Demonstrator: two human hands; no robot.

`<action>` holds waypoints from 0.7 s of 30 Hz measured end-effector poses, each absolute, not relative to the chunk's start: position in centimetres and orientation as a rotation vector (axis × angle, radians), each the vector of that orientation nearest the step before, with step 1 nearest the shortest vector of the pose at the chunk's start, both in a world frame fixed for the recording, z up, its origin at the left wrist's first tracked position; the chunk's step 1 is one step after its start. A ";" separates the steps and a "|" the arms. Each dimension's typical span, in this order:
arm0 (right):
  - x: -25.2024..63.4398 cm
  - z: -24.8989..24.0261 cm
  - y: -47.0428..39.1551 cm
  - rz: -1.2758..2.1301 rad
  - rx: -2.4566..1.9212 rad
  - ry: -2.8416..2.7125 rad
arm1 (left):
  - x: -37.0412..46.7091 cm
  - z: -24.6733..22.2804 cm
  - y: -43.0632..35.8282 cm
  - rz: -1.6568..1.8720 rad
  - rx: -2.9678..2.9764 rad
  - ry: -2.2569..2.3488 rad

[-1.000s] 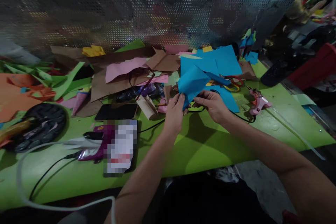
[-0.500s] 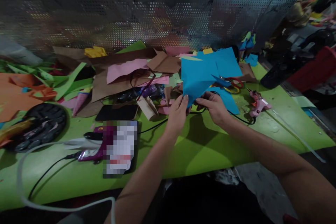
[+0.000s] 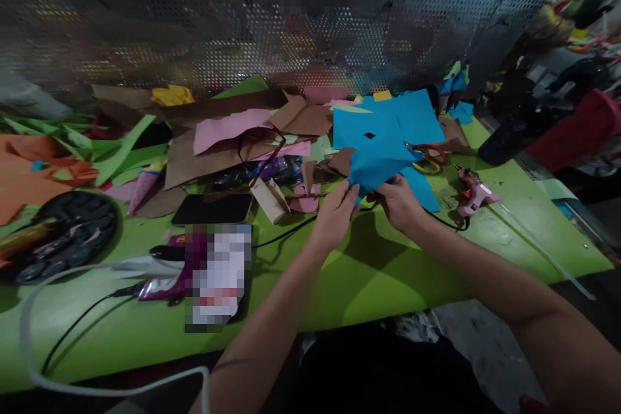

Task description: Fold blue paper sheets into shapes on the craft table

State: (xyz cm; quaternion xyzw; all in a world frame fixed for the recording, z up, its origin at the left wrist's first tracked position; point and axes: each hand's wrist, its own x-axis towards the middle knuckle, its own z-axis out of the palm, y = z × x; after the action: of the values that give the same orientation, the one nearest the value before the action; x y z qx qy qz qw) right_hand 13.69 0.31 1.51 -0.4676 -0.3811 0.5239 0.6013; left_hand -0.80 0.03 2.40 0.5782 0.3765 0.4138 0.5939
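Observation:
A piece of blue paper (image 3: 376, 165) is held between my two hands above the table. My left hand (image 3: 337, 210) pinches its lower left edge, thumb on top. On the other side my right hand (image 3: 398, 202) grips the lower right edge, fingers closed and partly hidden. Behind it lie larger blue sheets (image 3: 420, 118), one with a small dark diamond-shaped spot. Scissors with red and yellow handles (image 3: 434, 156) rest just right of the held paper, their blades mostly covered.
A pink glue gun (image 3: 476, 195) stands at right, with a clear stick (image 3: 543, 249) near it. A dark phone (image 3: 212, 208), a purple device (image 3: 167, 284) and a cardboard roll (image 3: 272, 200) lie left. Brown, pink, green and orange scraps cover the back of the green table (image 3: 388, 284).
The held blue paper has tipped lower and shifted slightly right with both hands. The dark diamond-shaped spot now shows behind it. The view has shifted a little.

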 end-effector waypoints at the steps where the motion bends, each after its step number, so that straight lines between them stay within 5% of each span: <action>1: 13.6 1.5 0.3 1.223 -1.081 -0.874 | -0.8 2.5 0.0 0.948 1.356 0.870; 11: 13.2 1.9 0.3 1.209 -0.980 -0.858 | -1.5 2.2 0.2 0.754 1.548 0.940; 21: 12.8 1.7 -0.3 1.223 -0.931 -0.958 | -1.6 2.7 0.9 0.996 1.348 0.984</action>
State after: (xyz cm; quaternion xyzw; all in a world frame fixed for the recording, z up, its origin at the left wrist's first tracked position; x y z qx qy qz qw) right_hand 12.78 -0.26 1.65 -0.4043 -0.4161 0.5313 0.6174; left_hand -1.62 0.88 2.65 0.5729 0.4183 0.4231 0.5637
